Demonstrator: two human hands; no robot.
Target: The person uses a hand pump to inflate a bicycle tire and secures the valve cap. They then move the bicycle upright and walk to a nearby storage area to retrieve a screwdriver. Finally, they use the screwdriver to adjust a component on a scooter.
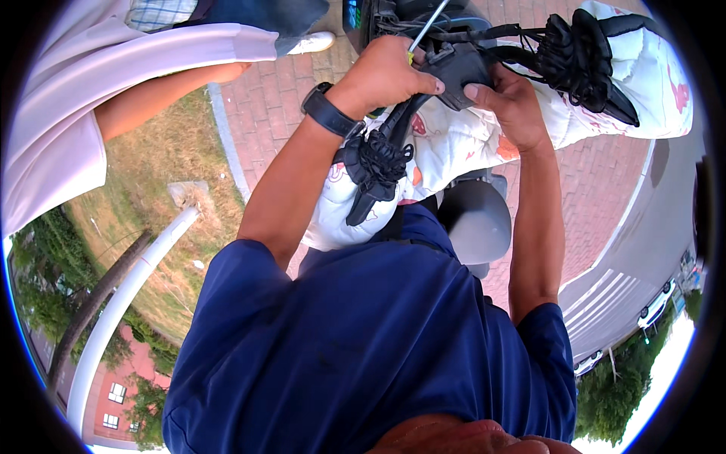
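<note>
My left hand [382, 78], with a black band at the wrist, is closed around a screwdriver [428, 27]. Its thin metal shaft points up and away, and a bit of yellow shows at the fingers. The left thumb also presses the near left edge of a black plastic cover [458, 74] at the middle of a scooter's handlebar. From the other side my right hand [515, 104] grips this cover, thumb on top and fingers hidden beneath. Black cables [484, 34] run behind it. A white quilted apron [465, 140] with coloured prints hangs over the handlebar.
Black corded bundles [578, 60] lie at the right handlebar end, and another bundle [378, 163] at the left. A grey scooter seat [476, 219] is close to my body. At the left stands a person in a pale top [174, 49]. Red brick paving [276, 102] surrounds us.
</note>
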